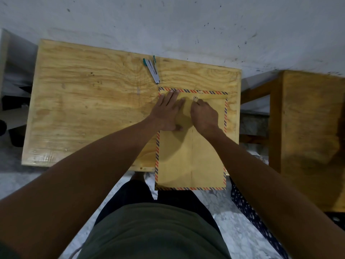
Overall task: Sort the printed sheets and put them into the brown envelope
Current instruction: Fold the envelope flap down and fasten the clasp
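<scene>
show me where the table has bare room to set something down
The table's whole left half is bare, from its left edge to the stapler and the envelope. A narrow bare strip runs between the envelope and the right edge. The right near part is crowded: the envelope, overhanging the near edge, with the left hand and right hand on it.

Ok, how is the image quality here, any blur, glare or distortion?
Head view: dim, flat light with no glare; soft shadows under the left hand and right hand on the brown envelope; wide-angle bending curves the table edges; forearms and corners look soft.
</scene>
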